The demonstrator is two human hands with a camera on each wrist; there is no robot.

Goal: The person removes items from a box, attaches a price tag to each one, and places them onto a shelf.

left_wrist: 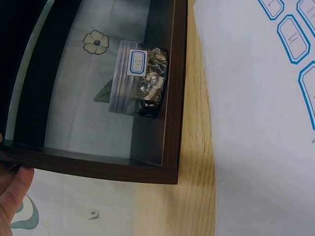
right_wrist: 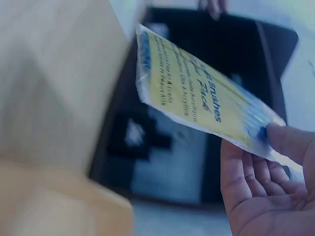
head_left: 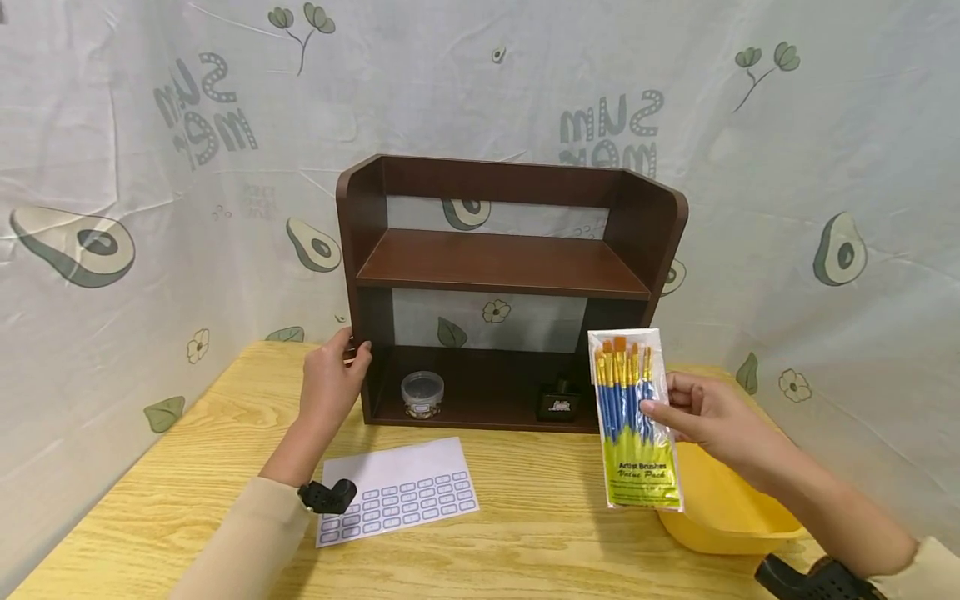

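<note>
My right hand (head_left: pixel 708 417) pinches a pack of artist brushes (head_left: pixel 637 467) by its edge, thumb on the front. The pack is upright in front of the right end of a dark brown two-tier shelf (head_left: pixel 502 260); blue-handled brushes show through its clear upper part. In the right wrist view the fingers lie behind the pack. With thumb and fingers, my left hand (head_left: pixel 335 375) holds the shelf's left side panel. On the lower tier sit a clear lidded jar (head_left: pixel 422 393) with a label and a dark square bottle (head_left: pixel 558 402).
A sheet of blue-bordered labels (head_left: pixel 401 492) lies on the wooden table (head_left: pixel 540 525) before the shelf. To the right, partly behind my right arm, stands a yellow basin (head_left: pixel 720 533). A printed curtain (head_left: pixel 480 83) hangs behind and along the sides.
</note>
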